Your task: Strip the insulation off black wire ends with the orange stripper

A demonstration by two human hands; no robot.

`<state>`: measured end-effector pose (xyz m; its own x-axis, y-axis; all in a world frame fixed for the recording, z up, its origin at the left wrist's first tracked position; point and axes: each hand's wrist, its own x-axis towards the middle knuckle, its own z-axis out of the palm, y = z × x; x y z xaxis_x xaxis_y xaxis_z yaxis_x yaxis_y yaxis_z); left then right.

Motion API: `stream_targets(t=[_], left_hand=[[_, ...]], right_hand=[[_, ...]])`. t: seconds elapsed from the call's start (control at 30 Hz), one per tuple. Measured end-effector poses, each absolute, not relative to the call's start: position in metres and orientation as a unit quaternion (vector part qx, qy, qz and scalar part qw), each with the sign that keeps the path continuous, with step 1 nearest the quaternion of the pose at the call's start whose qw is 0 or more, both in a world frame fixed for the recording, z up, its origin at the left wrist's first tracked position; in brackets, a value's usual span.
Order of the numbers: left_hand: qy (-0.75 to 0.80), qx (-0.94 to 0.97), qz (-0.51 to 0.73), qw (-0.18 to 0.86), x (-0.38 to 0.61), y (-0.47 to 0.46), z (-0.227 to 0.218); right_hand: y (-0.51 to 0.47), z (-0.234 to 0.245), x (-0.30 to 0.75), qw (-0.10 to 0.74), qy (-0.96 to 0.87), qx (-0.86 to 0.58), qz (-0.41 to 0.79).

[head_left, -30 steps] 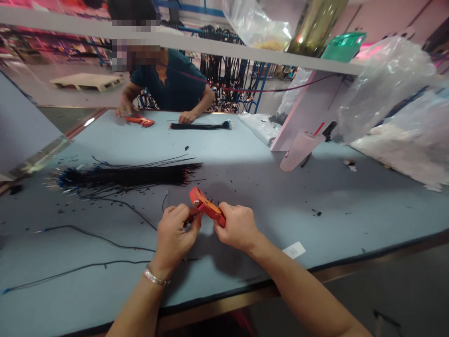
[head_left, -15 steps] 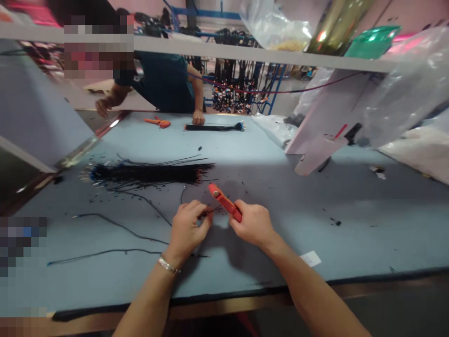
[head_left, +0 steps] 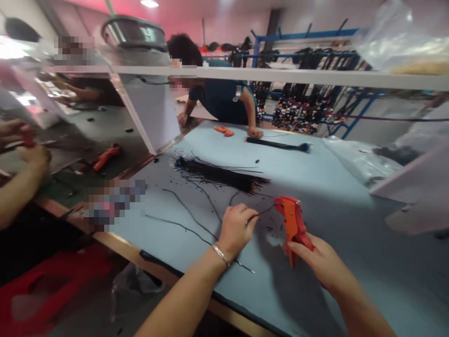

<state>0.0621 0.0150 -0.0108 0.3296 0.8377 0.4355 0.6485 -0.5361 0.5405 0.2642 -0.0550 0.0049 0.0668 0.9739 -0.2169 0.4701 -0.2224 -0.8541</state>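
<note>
My left hand [head_left: 236, 230], with a bracelet at its wrist, pinches a thin black cable [head_left: 265, 210] whose end reaches the jaws of a wire stripper. That red-and-orange wire stripper [head_left: 291, 217] is held by its handles in my right hand [head_left: 317, 257], its jaw end pointing up and left. Under and left of my left hand, loose black cables [head_left: 185, 228] trail over the blue-grey mat. One stripped cable end [head_left: 250, 270] pokes out below my left wrist. Beyond my hands lies a thick bundle of black cables [head_left: 220, 174], with small dark scraps around it.
Across the table a co-worker [head_left: 224, 100] leans beside orange pliers [head_left: 223, 131] and a smaller cable bundle [head_left: 277, 144]. A white shelf rail [head_left: 315, 77] crosses above. Plastic bags [head_left: 365, 159] lie to the right. At far left, another person's hands [head_left: 33, 154] work near a red stool [head_left: 52, 290].
My view has swung left, so the table sits further right and tilted. The wire stripper has turned more upright, its jaws now at the end of the cable from my left hand.
</note>
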Motion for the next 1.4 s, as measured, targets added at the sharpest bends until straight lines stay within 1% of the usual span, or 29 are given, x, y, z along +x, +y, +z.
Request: stream_targets(t=[0.1,0.23,0.33,0.43,0.53,0.63,0.73,0.9,0.97,1.13,1.3,1.4], left_hand=[[0.463,0.809,0.335,0.138,0.065,0.012,-0.013],[0.444,0.82,0.326,0.154,0.067,0.009,-0.012],[0.416,0.832,0.324,0.172,0.067,0.008,-0.01],[0.41,0.837,0.319,0.171,0.067,0.008,-0.01],[0.421,0.84,0.308,0.153,0.068,0.007,-0.01],[0.431,0.841,0.295,0.141,0.068,0.006,-0.01],[0.437,0.84,0.288,0.141,0.068,0.007,-0.009],[0.445,0.83,0.303,0.146,0.067,0.008,-0.008],[0.448,0.822,0.315,0.153,0.067,0.008,-0.007],[0.453,0.798,0.347,0.195,0.067,0.007,-0.007],[0.458,0.775,0.368,0.234,0.067,0.008,-0.009],[0.456,0.765,0.387,0.239,0.067,0.01,-0.01]], right_hand=[[-0.054,-0.001,0.269,0.314,-0.534,-0.667,0.415],[-0.056,-0.009,0.268,0.343,-0.497,-0.702,0.379],[-0.058,-0.011,0.262,0.415,-0.441,-0.704,0.369],[-0.057,-0.009,0.259,0.498,-0.335,-0.668,0.44],[-0.054,-0.006,0.262,0.545,-0.247,-0.631,0.494],[-0.054,-0.002,0.264,0.58,-0.227,-0.615,0.484],[-0.055,0.0,0.262,0.598,-0.212,-0.588,0.502],[-0.052,-0.001,0.264,0.585,-0.169,-0.537,0.584],[-0.052,0.001,0.266,0.594,-0.165,-0.506,0.603],[-0.059,0.009,0.258,0.658,-0.143,-0.431,0.601],[-0.064,0.008,0.243,0.654,-0.171,-0.42,0.606],[-0.066,0.007,0.242,0.649,-0.207,-0.416,0.602]])
